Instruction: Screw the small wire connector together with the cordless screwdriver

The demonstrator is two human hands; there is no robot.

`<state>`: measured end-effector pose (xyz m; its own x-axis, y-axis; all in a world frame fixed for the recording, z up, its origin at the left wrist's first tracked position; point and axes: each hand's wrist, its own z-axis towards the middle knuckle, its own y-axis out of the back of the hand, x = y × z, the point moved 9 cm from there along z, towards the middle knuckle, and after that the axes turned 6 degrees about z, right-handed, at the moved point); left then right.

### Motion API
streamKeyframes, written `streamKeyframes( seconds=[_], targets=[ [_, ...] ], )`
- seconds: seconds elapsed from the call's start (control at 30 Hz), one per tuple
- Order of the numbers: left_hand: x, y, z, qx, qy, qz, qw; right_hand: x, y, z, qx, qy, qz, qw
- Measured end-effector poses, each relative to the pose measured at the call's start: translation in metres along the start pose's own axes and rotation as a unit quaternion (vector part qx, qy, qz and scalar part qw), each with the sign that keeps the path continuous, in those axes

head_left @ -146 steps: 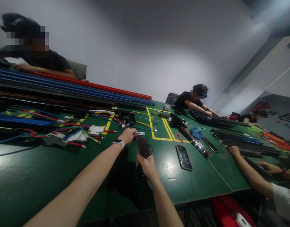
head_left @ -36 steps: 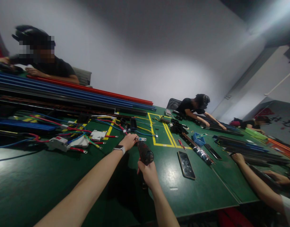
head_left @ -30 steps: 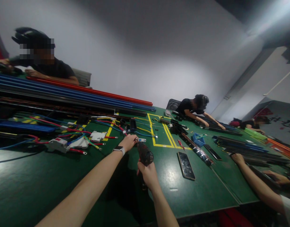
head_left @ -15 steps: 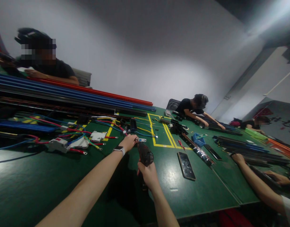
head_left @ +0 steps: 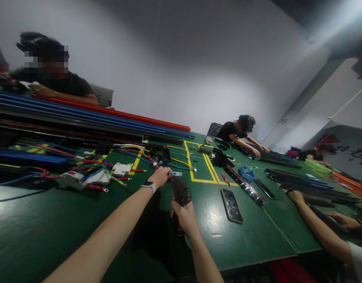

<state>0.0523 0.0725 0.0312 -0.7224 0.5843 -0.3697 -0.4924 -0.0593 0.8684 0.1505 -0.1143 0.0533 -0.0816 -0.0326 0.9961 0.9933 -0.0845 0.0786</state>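
My right hand [head_left: 185, 218] is wrapped round the handle of a dark power drill [head_left: 181, 192], whose nose points away from me. At the drill's tip, my left hand [head_left: 162, 177] has its fingers closed on a small pale metal piece [head_left: 177, 173] with a blue mark. Whether the drill bit touches that piece, I cannot tell. Left of my hands lie white circuit breakers [head_left: 72, 180] with coloured cables [head_left: 95, 188] ending in metal lugs. A small black block [head_left: 166, 154] stands just beyond my left hand.
A phone [head_left: 232, 206] and a red screwdriver [head_left: 226, 180] lie on the green table [head_left: 248, 239] to the right. Behind them is a blue bin [head_left: 247, 173]. Long blue rails [head_left: 110, 122] run along the back left. A co-worker's arm [head_left: 319, 230] reaches in at right.
My hands and the drill hold nearly the same position. The view has shifted slightly. Across the table, a co-worker's hands have drawn a little to the left.
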Motion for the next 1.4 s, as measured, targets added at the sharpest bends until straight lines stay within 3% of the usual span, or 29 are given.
streamKeyframes(
  seconds=[1.4],
  targets=[
    [0.0007,-0.0023,0.0019,0.013,0.005,-0.025,1.0,0.0011,-0.0005,0.0013,0.005,0.013,-0.009,1.0]
  ],
)
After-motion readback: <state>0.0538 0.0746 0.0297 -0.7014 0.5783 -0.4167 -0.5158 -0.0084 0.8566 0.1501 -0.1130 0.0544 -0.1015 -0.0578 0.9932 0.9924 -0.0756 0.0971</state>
